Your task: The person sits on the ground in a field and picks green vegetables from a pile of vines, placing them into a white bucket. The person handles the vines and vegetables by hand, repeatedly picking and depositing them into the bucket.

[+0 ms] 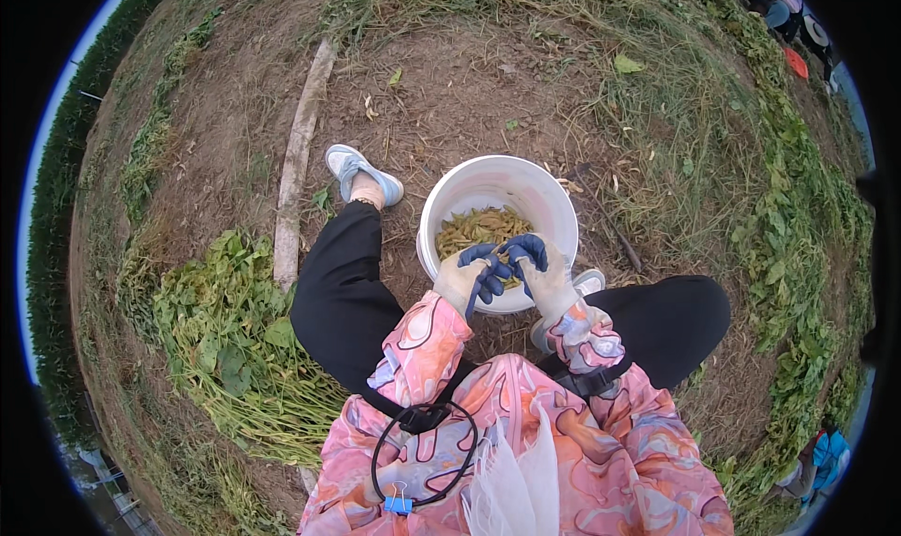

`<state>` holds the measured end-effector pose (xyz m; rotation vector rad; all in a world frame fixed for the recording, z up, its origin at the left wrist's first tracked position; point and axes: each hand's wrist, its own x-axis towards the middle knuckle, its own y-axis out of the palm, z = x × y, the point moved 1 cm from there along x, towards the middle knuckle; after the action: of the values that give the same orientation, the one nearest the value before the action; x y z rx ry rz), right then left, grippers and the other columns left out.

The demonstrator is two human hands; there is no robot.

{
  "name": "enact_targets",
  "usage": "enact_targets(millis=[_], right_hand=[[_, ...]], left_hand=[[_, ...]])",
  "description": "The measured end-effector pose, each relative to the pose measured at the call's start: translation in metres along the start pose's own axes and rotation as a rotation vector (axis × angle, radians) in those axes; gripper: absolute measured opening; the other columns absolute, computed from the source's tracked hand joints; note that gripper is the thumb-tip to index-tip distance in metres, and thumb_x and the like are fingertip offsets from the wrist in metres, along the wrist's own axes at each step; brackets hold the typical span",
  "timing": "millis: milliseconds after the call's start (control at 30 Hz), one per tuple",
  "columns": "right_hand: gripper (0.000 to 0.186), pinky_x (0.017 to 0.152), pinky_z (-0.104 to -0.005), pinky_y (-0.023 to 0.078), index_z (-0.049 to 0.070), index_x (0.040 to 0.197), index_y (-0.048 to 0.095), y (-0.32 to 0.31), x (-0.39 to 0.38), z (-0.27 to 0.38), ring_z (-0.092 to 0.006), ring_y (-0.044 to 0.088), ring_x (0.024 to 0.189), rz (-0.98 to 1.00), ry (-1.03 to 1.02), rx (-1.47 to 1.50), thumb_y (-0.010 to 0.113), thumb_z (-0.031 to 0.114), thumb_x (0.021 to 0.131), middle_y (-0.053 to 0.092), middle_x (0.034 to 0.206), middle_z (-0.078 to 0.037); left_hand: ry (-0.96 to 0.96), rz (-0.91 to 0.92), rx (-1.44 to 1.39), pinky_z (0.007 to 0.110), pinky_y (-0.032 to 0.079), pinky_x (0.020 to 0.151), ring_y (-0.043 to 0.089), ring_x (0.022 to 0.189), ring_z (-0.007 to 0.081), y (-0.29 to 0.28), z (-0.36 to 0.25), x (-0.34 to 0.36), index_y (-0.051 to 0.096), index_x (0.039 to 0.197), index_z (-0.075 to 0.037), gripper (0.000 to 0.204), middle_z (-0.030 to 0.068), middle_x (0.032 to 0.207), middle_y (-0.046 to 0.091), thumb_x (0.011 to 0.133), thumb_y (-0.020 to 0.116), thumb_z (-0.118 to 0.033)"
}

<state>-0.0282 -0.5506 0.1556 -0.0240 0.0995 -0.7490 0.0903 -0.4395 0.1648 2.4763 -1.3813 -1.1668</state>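
A white bucket [563, 207] stands on the ground between my legs, with a layer of yellow-green bean pods [479, 226] at its bottom. Over the bucket's near side, my left hand [474, 278] and my right hand [540, 268] are close together, fingertips almost meeting. Both wear whitish gloves with dark blue coated fingers. The fingers of each hand are curled into a pinch. Whatever they hold is too small and too covered to tell apart from the pods below.
A heap of uprooted leafy plants [225, 339] lies to my left, beside a long wooden plank [302, 151]. My shoe [364, 172] rests left of the bucket. Cut stems [666, 132] cover ground at the right, with a green plant row [788, 301] beyond. Other people [826, 461] are at the far right.
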Motion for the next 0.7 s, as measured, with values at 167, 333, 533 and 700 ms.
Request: enact_targets(millis=[167, 333, 533, 700], right_hand=[[0.019, 0.075, -0.0266, 0.049, -0.002, 0.103, 0.057, 0.001, -0.001, 0.001, -0.0141, 0.061, 0.084, -0.007, 0.075, 0.027, 0.058, 0.003, 0.085, 0.064, 0.092, -0.009], [0.022, 0.078, -0.0263, 0.049, -0.003, 0.106, 0.056, 0.003, -0.004, 0.002, -0.014, 0.061, 0.087, -0.052, 0.068, 0.025, 0.058, 0.002, 0.085, 0.063, 0.095, -0.01], [0.025, 0.076, -0.0319, 0.049, -0.001, 0.101, 0.058, 0.004, -0.01, -0.026, -0.0227, 0.063, 0.086, -0.048, -0.066, -0.075, 0.065, 0.004, 0.078, 0.063, 0.095, -0.013], [0.027, 0.074, -0.0376, 0.049, 0.004, 0.097, 0.06, 0.008, -0.011, 0.008, -0.032, 0.062, 0.081, -0.058, -0.242, -0.292, 0.067, 0.005, 0.071, 0.062, 0.088, -0.014]], left_hand=[[-0.003, -0.129, 0.039, 0.025, 0.043, 0.046, 0.056, 0.052, 0.0136, 0.004, -0.001, 0.0, 0.058, 0.107, 0.0, 0.022, 0.0106, 0.079, 0.066, 0.091, 0.046, -0.01], [0.155, -0.37, 0.113, 0.022, 0.036, 0.038, 0.05, 0.043, 0.0096, 0.02, -0.01, -0.005, 0.06, 0.1, -0.001, 0.016, 0.008, 0.069, 0.064, 0.091, 0.05, -0.01], [0.164, -0.367, -0.004, 0.021, 0.032, 0.035, 0.046, 0.038, 0.0086, 0.02, -0.012, -0.003, 0.062, 0.102, -0.003, 0.017, 0.0053, 0.062, 0.062, 0.091, 0.055, -0.014], [0.131, -0.309, -0.15, 0.022, 0.039, 0.04, 0.054, 0.047, 0.0106, 0.007, -0.007, 0.001, 0.062, 0.104, -0.003, 0.019, 0.0062, 0.071, 0.065, 0.091, 0.055, -0.016]])
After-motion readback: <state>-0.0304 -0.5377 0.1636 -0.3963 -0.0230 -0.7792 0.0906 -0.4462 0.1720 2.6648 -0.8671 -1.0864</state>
